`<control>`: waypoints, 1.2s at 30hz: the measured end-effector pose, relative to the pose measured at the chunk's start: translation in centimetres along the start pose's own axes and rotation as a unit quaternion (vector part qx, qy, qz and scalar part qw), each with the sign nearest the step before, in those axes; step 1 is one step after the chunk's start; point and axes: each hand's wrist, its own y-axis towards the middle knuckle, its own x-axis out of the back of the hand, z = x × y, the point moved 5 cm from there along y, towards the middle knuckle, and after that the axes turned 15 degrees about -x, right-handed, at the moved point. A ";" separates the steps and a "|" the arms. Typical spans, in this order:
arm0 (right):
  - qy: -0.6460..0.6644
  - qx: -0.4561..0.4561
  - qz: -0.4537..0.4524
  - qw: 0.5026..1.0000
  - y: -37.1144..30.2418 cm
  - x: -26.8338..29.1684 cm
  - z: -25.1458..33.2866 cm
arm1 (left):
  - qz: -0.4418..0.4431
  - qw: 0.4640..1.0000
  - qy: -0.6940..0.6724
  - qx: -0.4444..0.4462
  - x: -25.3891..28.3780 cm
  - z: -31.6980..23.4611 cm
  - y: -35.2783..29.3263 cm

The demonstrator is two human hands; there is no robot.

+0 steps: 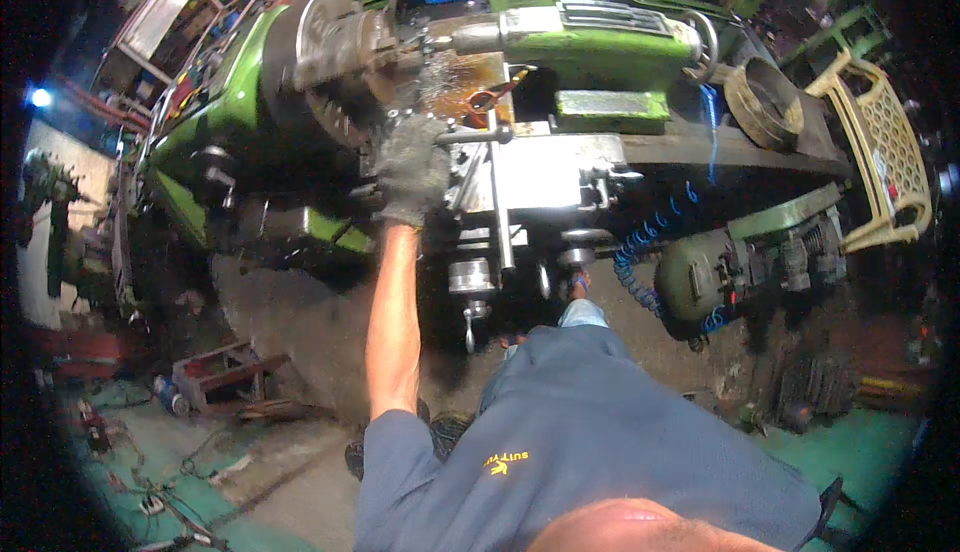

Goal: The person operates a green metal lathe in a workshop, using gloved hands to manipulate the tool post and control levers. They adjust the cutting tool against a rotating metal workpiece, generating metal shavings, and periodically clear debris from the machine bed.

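Observation:
My left hand [412, 170], in a dark grey work glove, reaches forward to the carriage of a green metal lathe. It lies just below the chuck [312, 47], at the left end of a metal bar handle [472, 136]. The fingers are blurred and partly hidden, so their grip does not show. A long steel rod [502, 202] runs from that handle toward me over the bright carriage top [555, 172]. Beyond it lie metal shavings [440, 84] and a tool with orange-red loop handles [483, 104]. My right hand is out of view.
The tailstock [600, 47] and its handwheel [706, 44] stand at the far right. A metal ring [765, 102] rests beside a beige plastic chair [880, 142]. An air compressor [690, 277] and blue coiled hose [635, 252] are at right. Crank handles [470, 332] project toward me.

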 end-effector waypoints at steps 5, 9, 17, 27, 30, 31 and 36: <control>-0.244 0.148 -0.127 0.950 5.4 9.9 10.8 | -0.020 0.998 -0.049 0.015 -0.8 -0.3 0.2; 0.035 0.177 -0.172 0.969 4.3 20.6 19.3 | 0.007 0.999 -0.042 0.029 -0.3 -0.8 1.2; 0.196 0.312 -0.272 0.889 0.2 39.7 33.1 | 0.080 0.993 0.061 0.063 0.2 -1.5 2.6; 0.198 0.547 -0.391 0.713 -15.0 58.4 49.4 | 0.202 0.953 0.133 0.181 -1.8 0.4 3.3; 0.149 0.591 -0.438 0.661 -16.3 61.7 55.8 | 0.190 0.954 0.167 0.161 -1.7 1.1 2.1; 0.148 0.577 -0.413 0.689 -15.2 62.9 58.2 | 0.208 0.944 0.184 0.177 -2.1 1.5 1.9; 0.011 0.478 -0.387 0.789 -6.0 66.6 67.7 | 0.229 0.930 0.215 0.189 -3.0 1.7 2.8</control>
